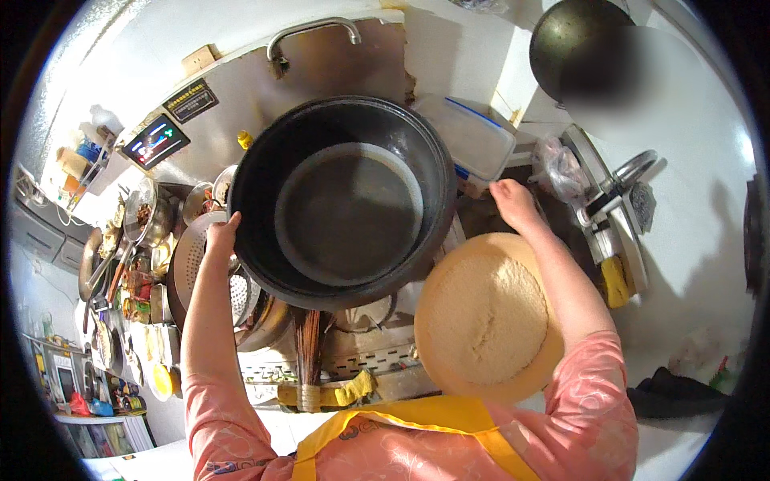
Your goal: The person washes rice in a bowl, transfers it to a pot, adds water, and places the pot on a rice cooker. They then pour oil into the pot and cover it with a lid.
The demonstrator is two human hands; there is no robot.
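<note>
A large black pot [349,210] with a pale ring on its inner floor takes up the middle of the view. At the pot's left rim, my left hand [224,235] grips the edge with the thumb on top. My right hand [510,201] is off the pot, to its right, with the fingers curled; whether something small is in it cannot be told. Below that hand, partly under my right forearm, a wide tan bowl [436,337] holds a pale, grainy mass [493,318] that looks like rice or grain.
A lidded clear plastic container [475,141] stands behind the pot's right side. A steel faucet [316,25] is on the back wall. Strainers [139,210] and food containers crowd the left. A bamboo brush [308,349] lies near my apron, and a yellow sponge [613,282] at right.
</note>
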